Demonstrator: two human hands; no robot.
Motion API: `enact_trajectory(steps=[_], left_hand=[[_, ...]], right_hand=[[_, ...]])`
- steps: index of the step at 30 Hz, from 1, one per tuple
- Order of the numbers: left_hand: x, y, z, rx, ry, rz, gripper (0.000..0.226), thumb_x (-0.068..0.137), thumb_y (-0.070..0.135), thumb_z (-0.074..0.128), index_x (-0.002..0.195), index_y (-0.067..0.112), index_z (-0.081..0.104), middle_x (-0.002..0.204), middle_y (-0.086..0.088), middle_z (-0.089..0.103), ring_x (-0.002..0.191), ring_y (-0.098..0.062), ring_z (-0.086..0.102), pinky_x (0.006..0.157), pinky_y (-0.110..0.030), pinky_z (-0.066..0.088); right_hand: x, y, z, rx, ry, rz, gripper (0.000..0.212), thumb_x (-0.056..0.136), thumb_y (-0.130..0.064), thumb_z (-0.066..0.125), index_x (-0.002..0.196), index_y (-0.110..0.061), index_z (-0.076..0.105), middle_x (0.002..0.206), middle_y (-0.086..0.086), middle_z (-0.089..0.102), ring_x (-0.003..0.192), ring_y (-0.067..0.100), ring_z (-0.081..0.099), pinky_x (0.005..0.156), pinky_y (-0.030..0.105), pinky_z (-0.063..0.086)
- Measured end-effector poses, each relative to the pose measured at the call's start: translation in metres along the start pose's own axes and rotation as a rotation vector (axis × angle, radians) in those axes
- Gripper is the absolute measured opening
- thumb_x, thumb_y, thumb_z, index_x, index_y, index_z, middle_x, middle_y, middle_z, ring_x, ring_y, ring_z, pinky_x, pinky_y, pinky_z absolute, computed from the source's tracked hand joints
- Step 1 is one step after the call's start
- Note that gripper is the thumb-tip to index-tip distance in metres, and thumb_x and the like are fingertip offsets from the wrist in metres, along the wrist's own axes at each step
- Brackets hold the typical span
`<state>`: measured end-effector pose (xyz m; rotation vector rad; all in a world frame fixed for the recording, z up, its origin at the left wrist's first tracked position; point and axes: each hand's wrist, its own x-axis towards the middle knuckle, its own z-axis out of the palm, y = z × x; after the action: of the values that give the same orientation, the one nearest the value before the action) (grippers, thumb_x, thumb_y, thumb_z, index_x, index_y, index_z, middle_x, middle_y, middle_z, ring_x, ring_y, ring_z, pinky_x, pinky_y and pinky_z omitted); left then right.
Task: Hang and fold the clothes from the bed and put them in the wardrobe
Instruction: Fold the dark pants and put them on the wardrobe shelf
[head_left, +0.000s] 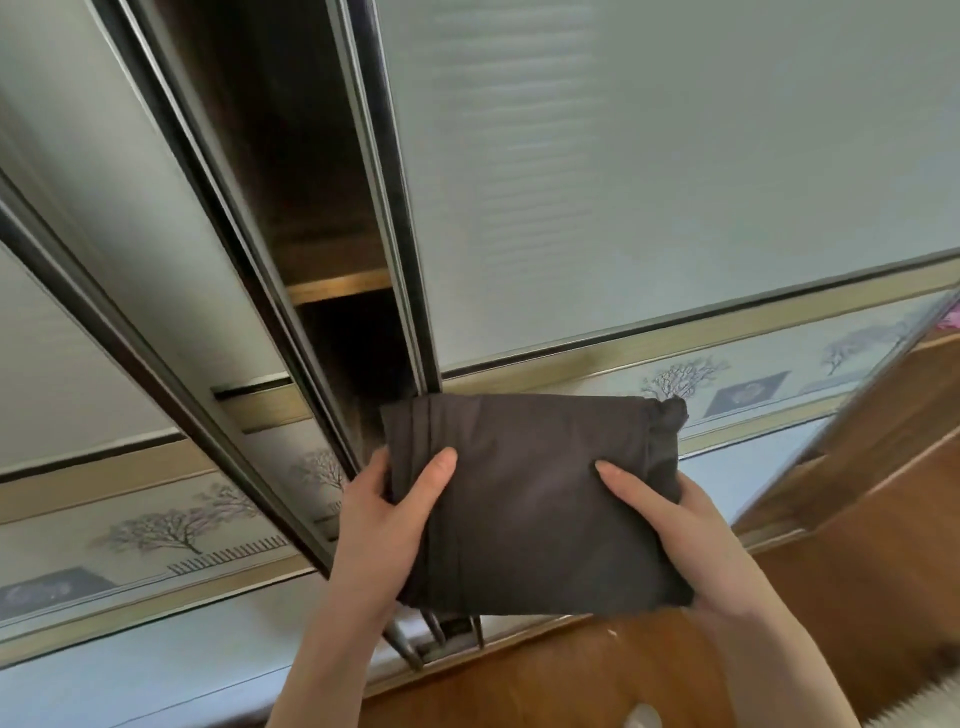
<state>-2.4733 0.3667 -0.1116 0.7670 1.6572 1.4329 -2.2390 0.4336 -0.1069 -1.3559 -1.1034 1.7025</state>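
A folded dark brown garment (530, 499) is held up in front of the wardrobe (623, 182). My left hand (384, 525) grips its left edge, thumb on top and fingers underneath. My right hand (680, 530) grips its right edge the same way. The garment sits just below a narrow dark gap (322, 218) between two sliding doors, where a wooden shelf (337, 286) shows inside.
The left sliding door (104, 260) and the right one have frosted panels with a tree-pattern band (727, 379). Metal floor rails (415, 644) run under the doors. A wooden floor (571, 675) lies below, and another open wardrobe section (893, 415) with brown wood is at the right.
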Motion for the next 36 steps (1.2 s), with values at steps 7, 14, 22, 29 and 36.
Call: enact_trajectory(steps=[7, 14, 22, 29, 36], left_hand=[[0.013, 0.01, 0.037, 0.036, -0.187, -0.005, 0.062, 0.074, 0.059, 0.076, 0.132, 0.037, 0.066, 0.118, 0.017, 0.073, 0.109, -0.006, 0.069, 0.1, -0.037, 0.056], [0.029, 0.014, 0.069, 0.028, -0.341, -0.068, 0.038, 0.082, 0.055, 0.078, 0.117, 0.054, 0.064, 0.124, 0.018, 0.071, 0.118, -0.011, 0.067, 0.108, -0.046, 0.053], [0.038, 0.022, 0.077, -0.126, -0.383, -0.257, 0.069, 0.054, 0.052, 0.091, 0.117, 0.049, 0.065, 0.126, 0.009, 0.072, 0.119, -0.022, 0.066, 0.108, -0.05, 0.051], [0.051, 0.03, 0.073, -0.181, -0.419, -0.182, 0.096, 0.045, 0.047, 0.101, 0.133, 0.042, 0.064, 0.121, 0.006, 0.077, 0.11, -0.018, 0.075, 0.091, -0.041, 0.056], [0.054, 0.053, 0.062, -0.314, -0.296, -0.025, 0.074, 0.06, 0.023, 0.093, 0.127, 0.044, 0.068, 0.121, 0.005, 0.077, 0.105, -0.017, 0.076, 0.085, -0.041, 0.056]], right_hand=[[-0.007, 0.014, -0.034, 0.108, 0.114, 0.01, 0.072, 0.067, -0.053, 0.091, 0.127, -0.02, 0.068, 0.114, 0.003, 0.078, 0.104, 0.028, 0.075, 0.101, 0.051, 0.056], [-0.012, 0.015, -0.057, 0.143, 0.232, -0.027, 0.079, 0.063, -0.056, 0.091, 0.13, -0.023, 0.065, 0.114, 0.0, 0.078, 0.105, 0.028, 0.075, 0.1, 0.052, 0.056], [-0.008, 0.001, -0.064, 0.113, 0.203, -0.066, 0.057, 0.079, -0.045, 0.076, 0.128, -0.018, 0.064, 0.112, 0.002, 0.078, 0.101, 0.025, 0.076, 0.099, 0.049, 0.057], [0.009, -0.026, -0.067, 0.052, 0.138, -0.117, 0.063, 0.081, -0.061, 0.078, 0.127, -0.02, 0.068, 0.117, 0.003, 0.077, 0.108, 0.028, 0.074, 0.104, 0.05, 0.053], [0.032, -0.063, -0.051, -0.177, 0.543, -0.525, 0.029, 0.098, -0.056, 0.056, 0.118, -0.037, 0.062, 0.104, -0.014, 0.074, 0.099, 0.004, 0.071, 0.084, 0.027, 0.057]])
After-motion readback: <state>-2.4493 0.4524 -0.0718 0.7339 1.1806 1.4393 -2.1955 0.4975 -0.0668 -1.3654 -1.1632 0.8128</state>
